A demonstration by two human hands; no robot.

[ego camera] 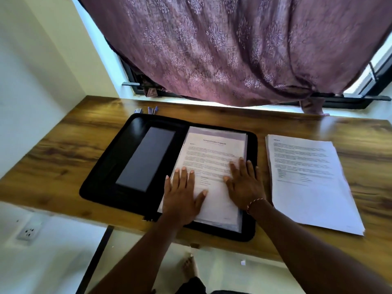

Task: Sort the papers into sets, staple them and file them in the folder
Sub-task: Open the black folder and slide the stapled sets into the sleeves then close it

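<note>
Both hands (180, 196) (244, 183) flat, fingers spread, grasping nothing, pressing paper set (212, 166) into folder (106, 177) sleeve (keep edges square); loose stack (307, 177) waits beside.

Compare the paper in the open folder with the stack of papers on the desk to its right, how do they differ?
The paper in the folder lies inside the open black folder; the stack on the desk lies on bare wood. The left hand and right hand press flat on the folder paper; the stack is untouched. The folder paper has a centred title; the stack's top sheet has only a corner heading. Both are white printed pages.
</note>
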